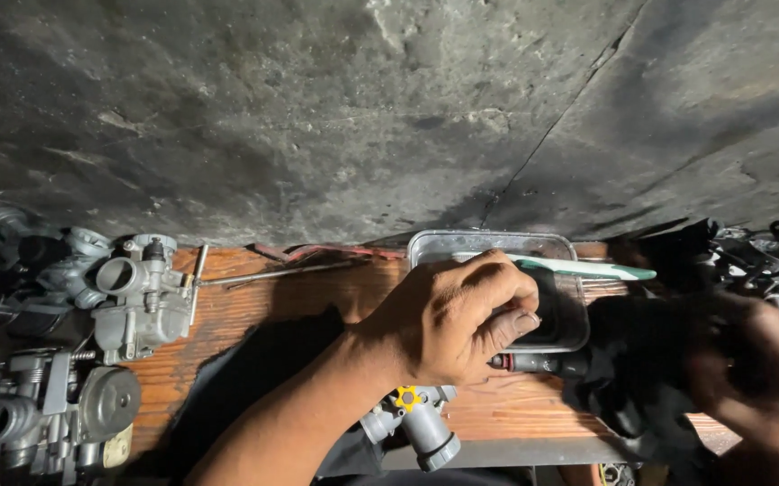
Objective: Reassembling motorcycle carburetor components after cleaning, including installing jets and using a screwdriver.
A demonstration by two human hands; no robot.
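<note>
Three carburetors (142,297), wooden bench (254,315), grimy wall (317,99)

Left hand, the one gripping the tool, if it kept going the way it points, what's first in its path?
Probably the dark part held by the right hand; the left hand points its tool straight at it, though depth is unclear.

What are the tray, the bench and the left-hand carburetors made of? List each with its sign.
Tray: clear plastic, it seems; the dark contents show through its glossy walls.
Bench: wood, orange-brown, with visible grain lines.
Carburetors: cast metal, probably aluminium; dull grey, matte, with moulded shapes.
</note>
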